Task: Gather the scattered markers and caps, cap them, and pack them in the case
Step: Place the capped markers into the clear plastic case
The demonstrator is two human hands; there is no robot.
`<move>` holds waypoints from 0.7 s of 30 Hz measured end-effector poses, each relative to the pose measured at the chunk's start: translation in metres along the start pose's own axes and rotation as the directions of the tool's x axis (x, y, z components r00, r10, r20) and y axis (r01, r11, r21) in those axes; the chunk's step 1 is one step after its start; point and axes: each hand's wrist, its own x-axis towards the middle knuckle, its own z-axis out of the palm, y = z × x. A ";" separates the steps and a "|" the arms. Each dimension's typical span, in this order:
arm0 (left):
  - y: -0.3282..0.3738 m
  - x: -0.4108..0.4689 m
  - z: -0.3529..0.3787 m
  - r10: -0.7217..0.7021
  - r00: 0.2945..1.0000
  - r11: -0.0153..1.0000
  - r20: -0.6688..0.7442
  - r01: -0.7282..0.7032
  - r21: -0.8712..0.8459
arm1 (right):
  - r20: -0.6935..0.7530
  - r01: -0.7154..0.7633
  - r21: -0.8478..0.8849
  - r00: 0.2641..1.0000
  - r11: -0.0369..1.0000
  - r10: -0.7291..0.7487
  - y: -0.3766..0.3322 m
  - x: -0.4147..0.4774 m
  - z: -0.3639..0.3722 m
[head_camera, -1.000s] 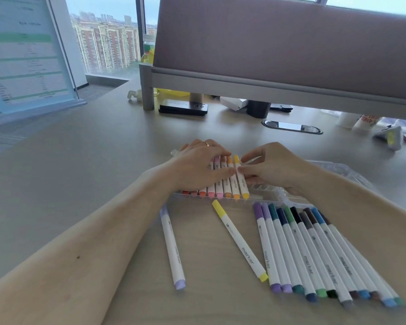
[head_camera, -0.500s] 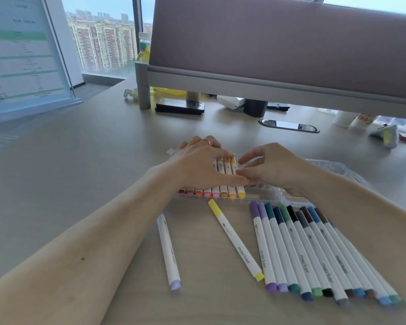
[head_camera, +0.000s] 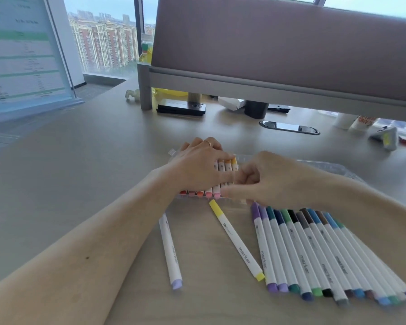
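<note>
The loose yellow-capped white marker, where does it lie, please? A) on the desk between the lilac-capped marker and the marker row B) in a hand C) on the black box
A: the yellow-capped white marker lies on the pale desk between the lilac-capped white marker and the row of markers.
</note>
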 end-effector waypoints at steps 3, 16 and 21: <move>0.003 -0.001 0.000 -0.017 1.000 1.000 0.021 0.017 0.000 | 0.138 0.026 -0.197 0.990 0.980 0.002 -0.013 -0.013 0.005; 0.000 -0.002 -0.001 0.012 1.000 1.000 0.017 -0.012 -0.016 | 0.136 -0.166 0.361 0.983 0.918 0.124 0.003 -0.004 -0.014; -0.002 -0.004 -0.002 0.005 1.000 0.999 0.007 -0.005 -0.036 | -0.099 -0.204 0.617 0.938 0.760 0.333 0.035 0.019 -0.021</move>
